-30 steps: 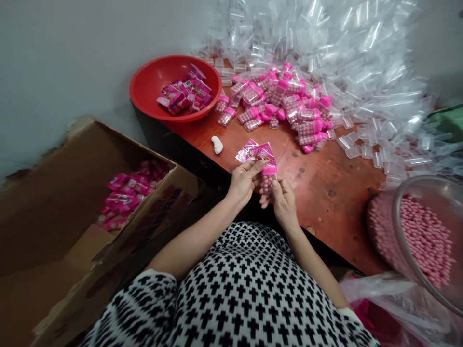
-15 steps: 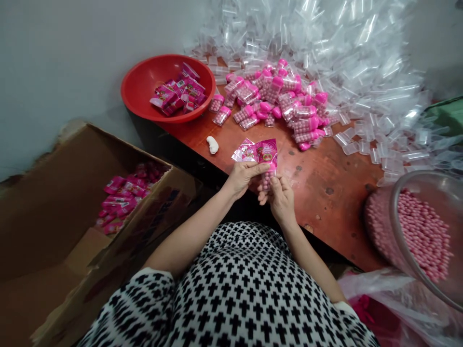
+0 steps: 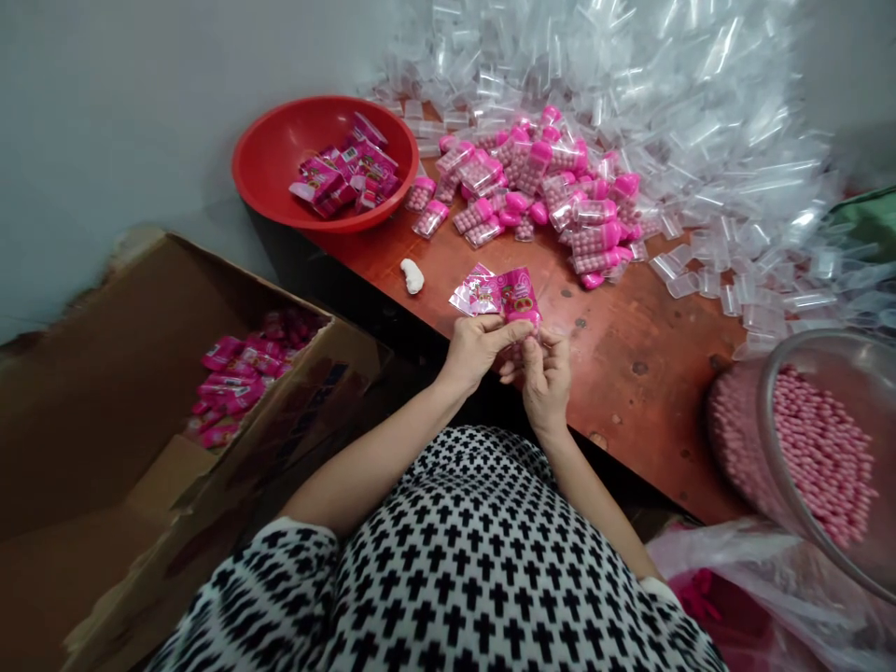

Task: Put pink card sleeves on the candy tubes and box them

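Observation:
Both hands meet over the table's front edge around one small clear bottle of pink candy balls [image 3: 524,317], whose pink end shows between the fingers. My left hand [image 3: 470,353] is closed, thumb and fingers pinching the bottle's upper part. On the lower part my right hand [image 3: 547,381] is closed, hiding most of the candy. A shiny pink printed wrapper [image 3: 518,287] stands out beyond the fingertips, against the bottle; whether it encloses the bottle I cannot tell. Left of it, a second pink and silver wrapper [image 3: 480,291] lies close to my left fingers.
Filled pink-capped bottles [image 3: 539,182] are heaped behind, before a pile of clear empty tubes [image 3: 630,75]. A red bowl [image 3: 256,177] holds wrapped packs. A white lump [image 3: 413,277] lies near the edge. Pink balls fill a clear tub [image 3: 766,411] at right; a cardboard box [image 3: 91,373] stands left.
My fingers have closed further over the bottle, so its candy balls are now mostly covered. The pink wrapper has tilted slightly. Both hands stay in nearly the same place.

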{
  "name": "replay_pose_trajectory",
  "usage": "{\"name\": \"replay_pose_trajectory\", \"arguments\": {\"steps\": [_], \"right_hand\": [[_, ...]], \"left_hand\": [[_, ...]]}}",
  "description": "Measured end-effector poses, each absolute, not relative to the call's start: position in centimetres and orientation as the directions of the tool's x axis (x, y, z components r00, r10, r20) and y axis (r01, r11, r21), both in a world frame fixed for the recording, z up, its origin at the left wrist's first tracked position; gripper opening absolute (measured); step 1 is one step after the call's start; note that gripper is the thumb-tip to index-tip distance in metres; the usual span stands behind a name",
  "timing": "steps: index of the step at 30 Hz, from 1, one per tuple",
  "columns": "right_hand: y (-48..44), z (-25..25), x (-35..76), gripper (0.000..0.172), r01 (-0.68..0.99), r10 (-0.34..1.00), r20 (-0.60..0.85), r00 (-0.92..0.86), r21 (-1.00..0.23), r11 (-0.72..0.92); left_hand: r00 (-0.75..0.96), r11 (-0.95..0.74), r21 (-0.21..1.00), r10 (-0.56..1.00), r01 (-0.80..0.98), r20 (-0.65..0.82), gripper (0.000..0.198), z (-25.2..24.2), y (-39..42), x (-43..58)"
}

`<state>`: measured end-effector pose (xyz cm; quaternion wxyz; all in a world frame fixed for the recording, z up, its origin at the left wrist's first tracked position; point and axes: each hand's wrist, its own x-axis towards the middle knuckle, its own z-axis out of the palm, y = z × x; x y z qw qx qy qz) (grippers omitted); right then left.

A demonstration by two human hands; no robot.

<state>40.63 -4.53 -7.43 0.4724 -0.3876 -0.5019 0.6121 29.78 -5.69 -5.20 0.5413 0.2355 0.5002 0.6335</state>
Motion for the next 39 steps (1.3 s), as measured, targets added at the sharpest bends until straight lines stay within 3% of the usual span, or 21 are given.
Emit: {"name": "replay_pose_trajectory", "arguments": {"steps": [5, 14, 22, 30, 34, 39], "right_hand": [[-4.4, -7.2, 40.5, 0.039, -0.25, 0.936, -0.056, -0.347, -0.957, -0.15], [-4.5, -6.9, 40.6, 0.039, -0.271, 0.909, -0.1, -0.403, -0.936, -0.223], [-4.5, -6.8, 40.6, 0.042, -0.278, 0.865, -0.113, -0.489, -0.92, -0.277], [-5.4, -6.3, 40.4, 0.036, -0.216, 0.94, -0.069, -0.333, -0.965, -0.148], [-3.7, -7.0, 40.1, 0.047, -0.263, 0.876, -0.115, -0.469, -0.928, -0.263], [-3.1, -7.1, 38.9, 0.051, -0.159, 0.714, -0.174, -0.678, -0.914, -0.374]], "left_hand": [[-0.291, 0.07, 0.859, 0.924, -0.508, -0.247, 0.038, -5.1, -6.2, 29.8], [-0.103, 0.173, 0.777, 0.951, -0.606, -0.292, 0.035, -4.9, -6.8, 28.3], [-0.273, 0.069, 0.699, 0.89, -0.712, -0.366, 0.038, -5.3, -7.1, 27.9], [-0.297, 0.07, 0.724, 0.881, -0.686, -0.367, 0.036, -5.7, -7.8, 29.6], [-0.296, 0.037, 0.704, 0.891, -0.709, -0.345, 0.037, -5.4, -8.2, 29.6], [-0.143, 0.128, 0.704, 0.939, -0.698, -0.312, 0.035, -5.0, -10.5, 27.6]]}}
